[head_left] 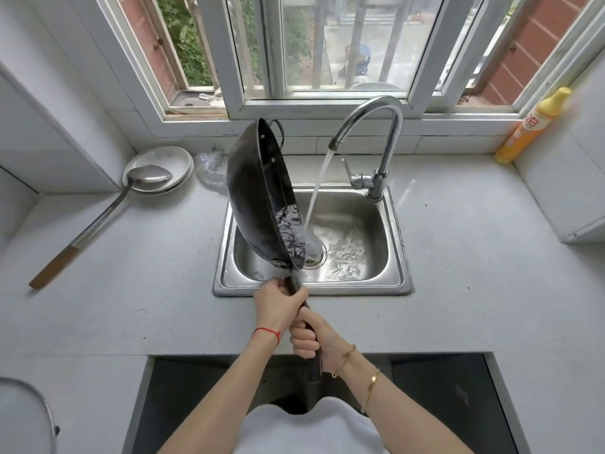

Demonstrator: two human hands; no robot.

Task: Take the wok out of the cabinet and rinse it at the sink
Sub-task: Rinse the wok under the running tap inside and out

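Wok: the black wok [258, 191] is tipped steeply on its side over the left half of the sink [397, 257], its open face turned to the right toward the running water, its rim low over the drain.
Wok handle: the long dark handle [302, 298] runs from the lowest part of the wok back toward the person, over the front edge of the sink; both hands are on it, so the wok lies ahead of and above the hands.
Small loop handle: at the top far rim of the wok, pointing up toward the window.
Left hand: the left hand [275, 306] grips the handle closest to the wok, fingers wrapped round it; a red string sits on the wrist.
Right hand: the right hand [309, 334] grips the handle just behind the left, fingers curled tight round it; gold bracelets on the wrist.
Water: a stream falls from the tap [376, 142] into the sink just right of the wok; water pours from the wok's lower edge.
Counter, left: a ladle [98, 217] rests with its bowl on stacked plates [163, 158].
Counter, right: a yellow bottle [533, 126] stands by the window.
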